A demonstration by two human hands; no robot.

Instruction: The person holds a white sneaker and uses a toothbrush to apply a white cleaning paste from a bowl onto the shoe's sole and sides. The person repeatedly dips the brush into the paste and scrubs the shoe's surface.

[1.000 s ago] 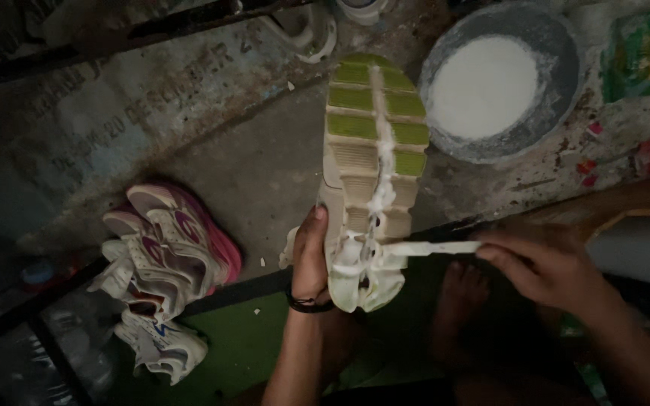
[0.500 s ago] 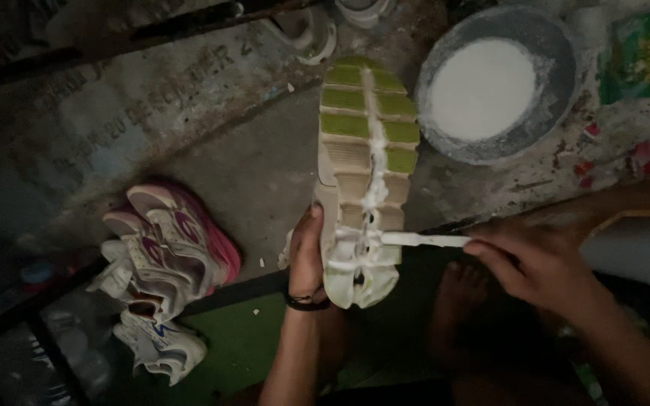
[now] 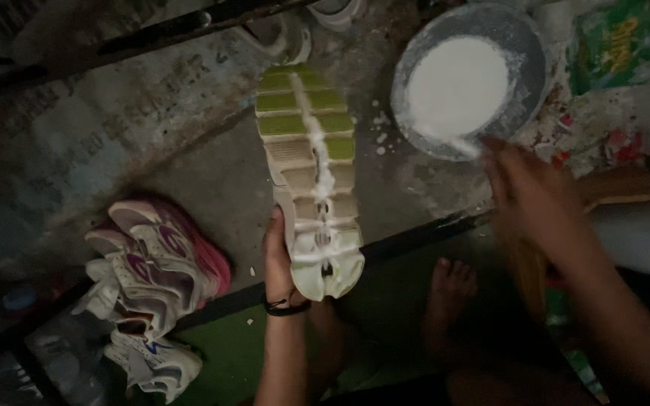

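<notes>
A shoe (image 3: 311, 173) is held sole-up near the middle of the view by the left hand (image 3: 278, 259), which is clasped around the heel end from the left side; the thumb lies along the sole's edge, the other fingers are hidden behind the shoe. A dark band is worn at that wrist. The sole is green at the toe end and pale toward the heel, with a white streak of paste running down its middle groove. The shoe's upper is not seen.

The right hand (image 3: 532, 199) is blurred just below the rim of a round bowl (image 3: 524, 45) of white paste — whether it is clenched, or holds anything, cannot be told. A pale smear at the bowl's near edge, just beside the fingertips, may be a brush tip, but the blur leaves this uncertain.

A pile of pink and white shoes (image 3: 152, 263) lies at lower left on the dark concrete floor (image 3: 189, 120); its lower part fades into shadow. A bare foot (image 3: 449, 289) is dimly seen below the shoe. A green packet (image 3: 618, 41) is cut off at the upper right corner.
</notes>
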